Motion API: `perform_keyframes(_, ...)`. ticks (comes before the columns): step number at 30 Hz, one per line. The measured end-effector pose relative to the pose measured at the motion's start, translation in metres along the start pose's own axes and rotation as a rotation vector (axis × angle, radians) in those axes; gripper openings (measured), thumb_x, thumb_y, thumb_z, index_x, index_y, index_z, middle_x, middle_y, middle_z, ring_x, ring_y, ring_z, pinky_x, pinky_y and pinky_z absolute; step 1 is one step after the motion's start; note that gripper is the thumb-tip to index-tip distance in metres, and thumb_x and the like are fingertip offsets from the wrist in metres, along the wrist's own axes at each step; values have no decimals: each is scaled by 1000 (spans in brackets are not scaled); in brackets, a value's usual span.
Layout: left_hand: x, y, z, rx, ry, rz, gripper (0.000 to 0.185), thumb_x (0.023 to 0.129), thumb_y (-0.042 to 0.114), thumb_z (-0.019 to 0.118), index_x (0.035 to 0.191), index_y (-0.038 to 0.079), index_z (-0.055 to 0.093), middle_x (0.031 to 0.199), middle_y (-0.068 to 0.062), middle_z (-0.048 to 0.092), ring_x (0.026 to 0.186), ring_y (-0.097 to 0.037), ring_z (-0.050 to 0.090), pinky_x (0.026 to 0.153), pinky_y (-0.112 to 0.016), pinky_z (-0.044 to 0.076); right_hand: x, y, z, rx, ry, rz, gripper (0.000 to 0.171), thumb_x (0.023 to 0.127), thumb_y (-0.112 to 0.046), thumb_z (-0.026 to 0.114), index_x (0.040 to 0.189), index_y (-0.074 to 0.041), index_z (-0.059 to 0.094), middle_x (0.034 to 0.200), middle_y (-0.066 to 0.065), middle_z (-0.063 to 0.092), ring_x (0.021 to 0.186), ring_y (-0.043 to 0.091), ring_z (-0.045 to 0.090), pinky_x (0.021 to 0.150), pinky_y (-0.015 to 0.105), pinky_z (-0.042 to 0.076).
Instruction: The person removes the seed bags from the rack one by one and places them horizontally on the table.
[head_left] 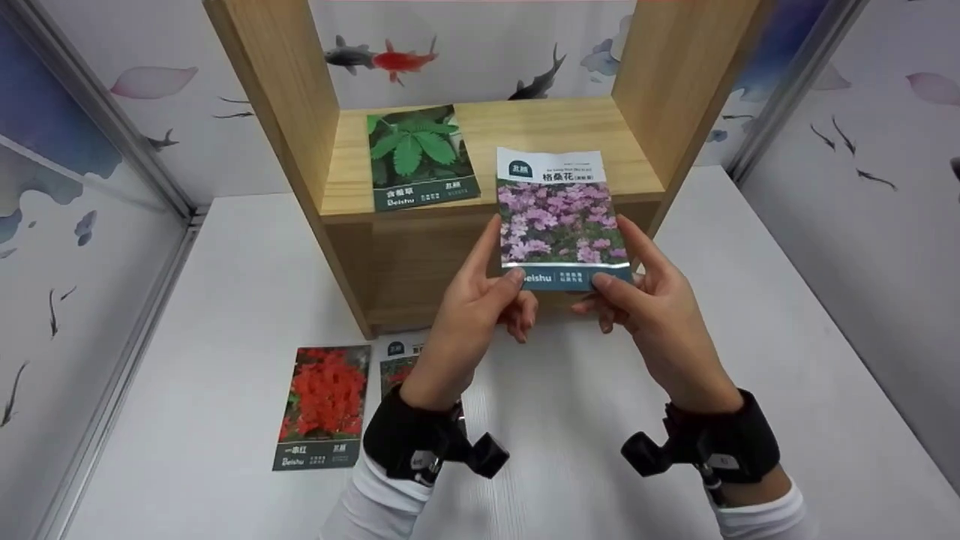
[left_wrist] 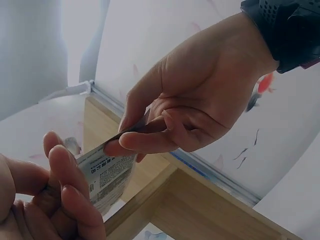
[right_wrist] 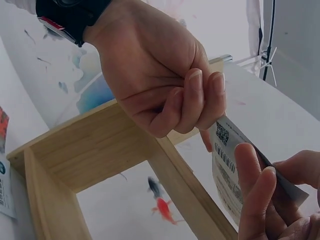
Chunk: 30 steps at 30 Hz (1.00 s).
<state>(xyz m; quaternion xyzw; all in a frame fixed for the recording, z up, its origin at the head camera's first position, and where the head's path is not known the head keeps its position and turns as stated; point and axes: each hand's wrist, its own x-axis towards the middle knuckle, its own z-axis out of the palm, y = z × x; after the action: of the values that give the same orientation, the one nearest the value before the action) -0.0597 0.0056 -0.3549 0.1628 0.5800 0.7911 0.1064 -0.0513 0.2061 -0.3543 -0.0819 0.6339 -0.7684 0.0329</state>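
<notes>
one green packet (head_left: 421, 157) lies on the shelf (head_left: 630, 169); both hands, left hand (head_left: 480, 300) and right hand (head_left: 649, 300), grasp the pink-flower packet (head_left: 559, 217) at 12 o'clock; two packets wait on the worktop (head_left: 225, 300) at 8 o'clock.

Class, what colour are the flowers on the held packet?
Pink-purple flowers on the seed packet, clearest in the head view.

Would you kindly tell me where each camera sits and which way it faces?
Head: looks forward and down at both hands holding the purple-flower seed packet before the wooden shelf.
Left wrist: under the left hand, looks up at the right hand.
Right wrist: looks up at the left hand.
All views share the packet and shelf.
</notes>
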Motion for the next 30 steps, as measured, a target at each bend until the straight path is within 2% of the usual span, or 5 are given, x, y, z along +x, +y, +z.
perform_keyframes(6,-10,-5,2,-14,-23,-14,60,95,19,44,143,28,9,62,-13,56,54,-21,52,52,-30,45,-12,6,1,15,7,5,73,87,-13,58,144,-20,13,92,24,59,70,27,64,52,23,49)
perform_keyframes(12,-21,-13,2,-18,-60,-10,60,95,18,44,143,30,9,63,-15,57,54,-23,52,52,-30,46,-25,12,0,36,-13,-10,71,88,-8,55,144,-18,12,89,26,60,69,26,64,52,24,49)
perform_keyframes(23,-45,-26,-1,-19,-61,-73,62,95,16,44,143,30,7,72,-23,61,56,-27,56,53,-29,47,-46,26,2,-46,-10,1,71,88,-6,55,144,-21,13,85,27,60,69,30,63,51,26,49)
perform_keyframes(30,-54,-30,-2,-45,-73,-87,63,95,15,43,143,30,5,71,-23,61,55,-24,57,53,-28,47,-55,33,4,-82,-3,1,70,89,-7,54,144,-20,13,84,26,61,68,32,63,50,28,49)
